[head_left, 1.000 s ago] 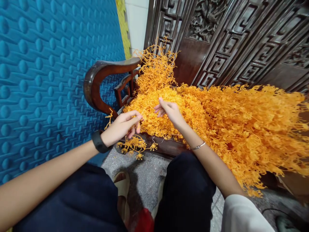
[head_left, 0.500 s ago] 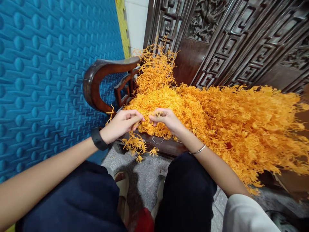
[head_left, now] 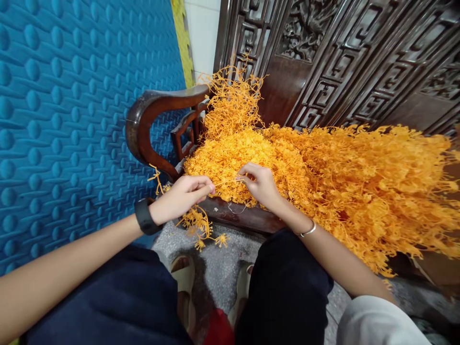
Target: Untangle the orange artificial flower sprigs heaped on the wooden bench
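Note:
My left hand (head_left: 187, 194), with a dark band at the wrist, is closed in a pinch on an orange plastic sprig (head_left: 198, 224). Its branched, flower-like tips hang below the palm, and another bit pokes out on the left. My right hand (head_left: 262, 186), wearing a thin bangle, pinches with thumb and forefinger what looks like the end of a thin orange stem (head_left: 226, 181) stretched between both hands. Directly behind the hands lies a large heap of similar orange sprigs (head_left: 247, 148). What sits inside the left fist is hidden.
The heap lies on a dark carved wooden bench (head_left: 237, 216), whose curved armrest (head_left: 138, 129) stands left of my hands. A blue textured mat (head_left: 72, 120) covers the left side. More orange sprigs (head_left: 388, 187) spread right. My knees and sandals are below, over a speckled floor (head_left: 215, 268).
My right hand has moved right, away from the left, and a thin orange stem now spans the wider gap. My left hand has dropped slightly, its hanging sprig shifting down and left.

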A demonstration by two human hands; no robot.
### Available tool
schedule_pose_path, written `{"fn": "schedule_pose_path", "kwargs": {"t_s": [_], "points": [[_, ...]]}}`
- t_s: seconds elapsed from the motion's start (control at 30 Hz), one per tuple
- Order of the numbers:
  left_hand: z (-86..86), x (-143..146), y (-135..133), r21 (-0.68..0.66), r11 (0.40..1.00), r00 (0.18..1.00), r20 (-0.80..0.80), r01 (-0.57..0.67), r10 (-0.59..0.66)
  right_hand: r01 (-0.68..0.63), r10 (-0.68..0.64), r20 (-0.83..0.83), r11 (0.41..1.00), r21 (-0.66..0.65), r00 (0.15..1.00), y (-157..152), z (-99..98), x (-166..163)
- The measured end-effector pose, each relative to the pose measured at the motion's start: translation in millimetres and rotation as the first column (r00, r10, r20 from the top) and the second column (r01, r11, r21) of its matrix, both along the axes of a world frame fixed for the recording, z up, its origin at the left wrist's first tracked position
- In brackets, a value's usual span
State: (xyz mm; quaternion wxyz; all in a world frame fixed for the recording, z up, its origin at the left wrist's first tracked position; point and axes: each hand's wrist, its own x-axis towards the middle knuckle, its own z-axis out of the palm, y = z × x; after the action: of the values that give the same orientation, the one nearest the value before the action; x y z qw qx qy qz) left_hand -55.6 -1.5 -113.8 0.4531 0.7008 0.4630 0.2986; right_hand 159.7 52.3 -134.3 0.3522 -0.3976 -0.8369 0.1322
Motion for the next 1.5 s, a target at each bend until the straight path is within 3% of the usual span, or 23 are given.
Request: {"fn": "schedule_pose_path", "kwargs": {"t_s": [0.3, 0.37, 0.47, 0.53, 0.67, 0.77, 0.93, 1.07, 1.17, 1.2, 1.27, 1.3, 1.37, 1.43, 1.5], "points": [[2.7, -0.8, -13.2, 0.061, 0.997, 0.999, 0.001, -0.051, 0.051, 0.033, -0.033, -0.009, 0.999, 0.001, 0.999, -9.4, 6.8, -5.1], [8.5, -7.3, -18.5, 0.021, 0.995, 0.995, 0.02, -0.097, 0.097, 0.115, -0.114, -0.031, 0.993, 0.025, 0.993, -3.1, 6.0, 7.6], [17.4, -21.5, -27.1, -0.02, 0.967, 0.963, 0.092, -0.252, 0.253, 0.371, -0.366, -0.168, 0.929, 0.0, 0.915, 14.0, 1.3, 39.6], [18.7, -28.3, -30.1, -0.026, 0.954, 0.944, 0.135, -0.3, 0.301, 0.409, -0.407, -0.23, 0.912, -0.041, 0.884, 27.7, -2.0, 56.6], [10.9, -26.0, -26.3, -0.136, 0.966, 0.961, 0.139, -0.219, 0.237, 0.38, -0.355, -0.251, 0.923, 0.058, 0.9, 59.0, 0.9, 54.3], [7.6, -16.6, -20.4, -0.211, 0.963, 0.961, 0.183, -0.166, 0.206, 0.431, -0.41, -0.168, 0.895, 0.113, 0.896, 86.3, 10.9, 35.8], [14.6, -6.1, -13.4, -0.228, 0.969, 0.929, 0.329, -0.098, 0.171, 0.534, -0.524, -0.12, 0.842, 0.08, 0.843, 120.7, 16.8, 23.6], [18.6, -4.0, -8.5, -0.191, 0.976, 0.894, 0.413, -0.1, 0.173, 0.545, -0.53, -0.144, 0.832, 0.102, 0.836, 121.2, 6.7, 24.2], [20.0, -1.1, -6.6, -0.141, 0.98, 0.868, 0.458, -0.143, 0.192, 0.463, -0.431, -0.207, 0.873, 0.151, 0.879, 99.2, 1.7, 15.8], [20.6, 0.3, -6.6, -0.13, 0.98, 0.858, 0.475, -0.152, 0.196, 0.393, -0.362, -0.223, 0.912, 0.117, 0.905, 88.2, 1.7, 11.1], [22.3, 3.2, -7.4, -0.123, 0.98, 0.841, 0.504, -0.156, 0.197, 0.14, -0.158, -0.242, 0.986, -0.091, 0.957, 64.3, 3.8, 0.4], [23.3, 4.5, -8.0, -0.12, 0.981, 0.835, 0.514, -0.153, 0.194, -0.029, -0.032, -0.254, 0.973, -0.231, 0.967, 52.8, 5.5, -4.7], [25.4, 6.3, -9.4, -0.111, 0.982, 0.828, 0.528, -0.155, 0.19, -0.315, 0.206, -0.278, 0.841, -0.439, 0.938, 33.2, 9.1, -13.1], [27.2, 7.1, -10.3, -0.094, 0.981, 0.823, 0.533, -0.171, 0.195, -0.45, 0.354, -0.278, 0.726, -0.52, 0.893, 20.2, 11.4, -18.5], [28.5, 7.2, -10.6, -0.076, 0.978, 0.823, 0.531, -0.192, 0.203, -0.485, 0.407, -0.266, 0.685, -0.544, 0.874, 12.7, 12.0, -22.0]]}}
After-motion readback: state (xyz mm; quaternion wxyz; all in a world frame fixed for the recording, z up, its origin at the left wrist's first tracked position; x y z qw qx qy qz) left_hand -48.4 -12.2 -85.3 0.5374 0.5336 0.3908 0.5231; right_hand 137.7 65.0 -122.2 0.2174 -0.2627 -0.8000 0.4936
